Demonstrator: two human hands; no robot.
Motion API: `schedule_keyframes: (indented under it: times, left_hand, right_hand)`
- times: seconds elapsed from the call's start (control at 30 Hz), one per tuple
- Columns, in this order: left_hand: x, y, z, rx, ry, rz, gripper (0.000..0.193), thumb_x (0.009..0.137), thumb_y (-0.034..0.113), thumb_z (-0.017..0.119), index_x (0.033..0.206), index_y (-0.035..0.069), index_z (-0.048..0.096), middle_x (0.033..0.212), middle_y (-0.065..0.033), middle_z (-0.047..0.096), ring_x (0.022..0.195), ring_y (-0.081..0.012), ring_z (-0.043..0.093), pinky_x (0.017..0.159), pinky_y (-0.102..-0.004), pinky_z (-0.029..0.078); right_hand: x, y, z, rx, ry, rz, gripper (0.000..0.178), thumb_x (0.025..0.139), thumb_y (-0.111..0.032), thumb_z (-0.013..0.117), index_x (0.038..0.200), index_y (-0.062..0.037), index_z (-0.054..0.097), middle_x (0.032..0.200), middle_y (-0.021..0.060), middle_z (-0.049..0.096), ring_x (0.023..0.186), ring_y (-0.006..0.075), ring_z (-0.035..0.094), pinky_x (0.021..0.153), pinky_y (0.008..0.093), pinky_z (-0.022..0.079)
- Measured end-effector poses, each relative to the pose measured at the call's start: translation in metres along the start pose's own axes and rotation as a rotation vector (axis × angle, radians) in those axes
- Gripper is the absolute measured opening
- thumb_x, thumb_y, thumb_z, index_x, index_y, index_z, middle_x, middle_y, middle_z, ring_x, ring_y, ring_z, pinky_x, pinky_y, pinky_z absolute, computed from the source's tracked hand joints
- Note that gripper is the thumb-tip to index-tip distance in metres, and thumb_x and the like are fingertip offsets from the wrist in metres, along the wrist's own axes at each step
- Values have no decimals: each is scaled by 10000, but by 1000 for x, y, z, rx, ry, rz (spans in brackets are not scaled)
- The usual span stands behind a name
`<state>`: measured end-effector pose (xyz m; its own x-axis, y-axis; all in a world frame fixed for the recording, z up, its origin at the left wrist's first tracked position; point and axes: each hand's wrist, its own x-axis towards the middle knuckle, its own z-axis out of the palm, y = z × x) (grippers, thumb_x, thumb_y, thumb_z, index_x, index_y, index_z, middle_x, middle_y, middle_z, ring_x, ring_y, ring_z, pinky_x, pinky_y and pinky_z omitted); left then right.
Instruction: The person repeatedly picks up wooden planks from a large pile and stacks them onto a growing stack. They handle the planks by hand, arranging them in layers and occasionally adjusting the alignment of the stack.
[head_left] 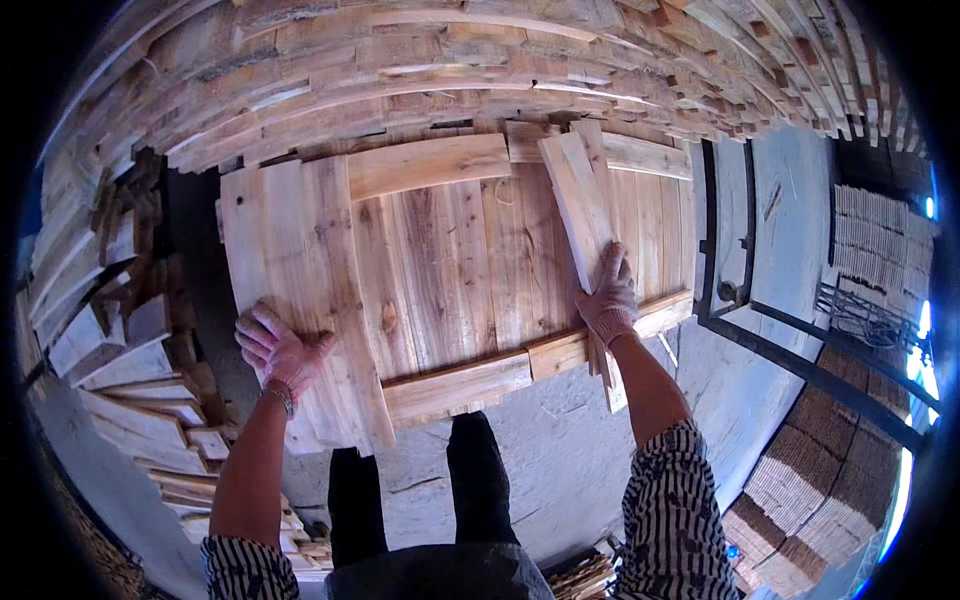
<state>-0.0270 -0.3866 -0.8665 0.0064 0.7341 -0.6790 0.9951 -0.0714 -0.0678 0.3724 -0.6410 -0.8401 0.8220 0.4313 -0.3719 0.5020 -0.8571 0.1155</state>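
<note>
Before me lies a layer of wooden boards [440, 270] set side by side, with planks crossing along the far edge and a near crosswise plank [460, 388] along the front. My left hand [280, 350], in a thin glove, lies on the wide boards [310, 260] at the left end, fingers stretched toward their outer edge. At the right, my gloved right hand [610, 300] grips a wooden plank [575, 195], which lies slantwise across the layer. Another narrow plank [592, 150] shows partly beneath it, and its near end sticks out past the front edge.
A tall stack of boards [420, 60] rises behind the layer. Offcuts [130, 340] are piled at the left. A dark metal frame [810, 370] stands at the right on the grey floor [790, 210]. Bundled wood stacks [800, 470] stand farther right.
</note>
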Motion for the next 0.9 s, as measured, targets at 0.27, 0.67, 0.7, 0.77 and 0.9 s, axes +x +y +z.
schedule_keyframes:
  times: [0.27, 0.67, 0.7, 0.77, 0.9]
  left_hand:
    - [-2, -13, 1, -4, -19, 15, 1379, 654, 661, 721, 1444, -21, -179, 1479, -370, -124, 1372, -559, -103, 1109, -616, 12]
    - [0, -8, -7, -43, -31, 1, 1355, 658, 679, 703, 1461, -12, -143, 1488, -359, -132, 1376, -546, -134, 1111, -608, -1]
    - [0, -6, -8, -55, -25, 6, 1347, 656, 672, 708, 1463, -6, -131, 1489, -357, -132, 1375, -550, -128, 1110, -609, -2]
    - [-6, -13, -2, -32, -15, 4, 1336, 656, 656, 719, 1465, 0, -117, 1490, -352, -132, 1372, -553, -123, 1109, -610, -3]
    - [-4, 1, -6, -48, -3, 63, 1344, 654, 640, 732, 1458, -12, -125, 1485, -361, -134, 1370, -555, -131, 1109, -615, -10]
  right_hand:
    - [-43, -42, -40, 251, 120, -335, 1099, 709, -362, 775, 1505, -57, 82, 1324, 298, 415, 1191, 412, 482, 1007, 435, 414]
    - [-124, -255, -27, 741, -329, -64, 860, 811, -278, 711, 1494, -81, 227, 1298, 258, 431, 1142, 408, 503, 978, 416, 420]
    - [-118, -232, 6, 619, 4, -238, 883, 805, -247, 734, 1499, -92, 211, 1197, 217, 480, 1028, 362, 549, 885, 414, 468]
    - [-110, -199, -3, 618, 24, -239, 803, 825, -318, 702, 1467, -127, 257, 1187, 243, 483, 1049, 400, 554, 872, 450, 483]
    - [-116, -221, 49, 200, 105, -197, 763, 890, -443, 569, 1496, -170, 195, 1270, 286, 447, 1162, 437, 465, 972, 465, 414]
